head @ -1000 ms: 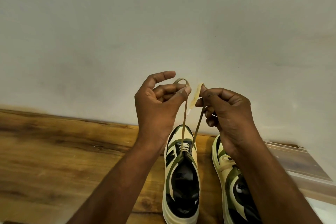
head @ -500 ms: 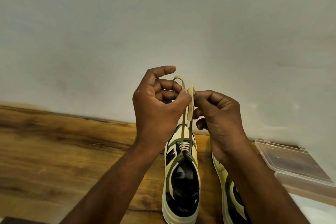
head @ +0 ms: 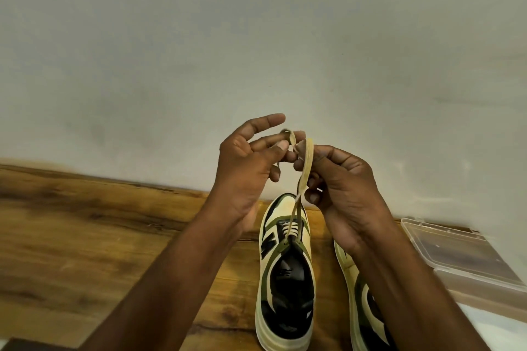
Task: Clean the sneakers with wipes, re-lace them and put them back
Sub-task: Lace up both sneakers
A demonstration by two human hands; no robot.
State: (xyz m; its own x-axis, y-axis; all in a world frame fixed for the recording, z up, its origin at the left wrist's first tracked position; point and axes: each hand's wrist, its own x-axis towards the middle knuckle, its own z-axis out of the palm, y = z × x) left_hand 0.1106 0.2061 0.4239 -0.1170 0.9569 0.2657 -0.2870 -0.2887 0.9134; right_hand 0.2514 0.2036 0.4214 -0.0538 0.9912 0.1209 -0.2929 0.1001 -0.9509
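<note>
Two cream, olive and black sneakers stand toe-to-wall on a wooden surface. The left sneaker (head: 285, 273) is fully seen; the right sneaker (head: 363, 299) is mostly hidden under my right forearm. A tan lace (head: 302, 177) rises taut from the left sneaker's eyelets to both hands, held above the toe. My left hand (head: 251, 162) pinches one lace end, which loops over its fingers, with the index finger raised. My right hand (head: 339, 179) pinches the other, flat strand between thumb and fingers. The two hands almost touch.
A clear plastic box (head: 462, 259) lies open at the right edge of the wooden surface (head: 99, 236). A plain pale wall (head: 256, 51) runs right behind the sneakers' toes. Something white shows at the bottom right corner.
The hands first closed together, then my left hand's fingers spread and its index finger lifted. The right strand now hangs straighter. The view shifted slightly, showing more of the plastic box.
</note>
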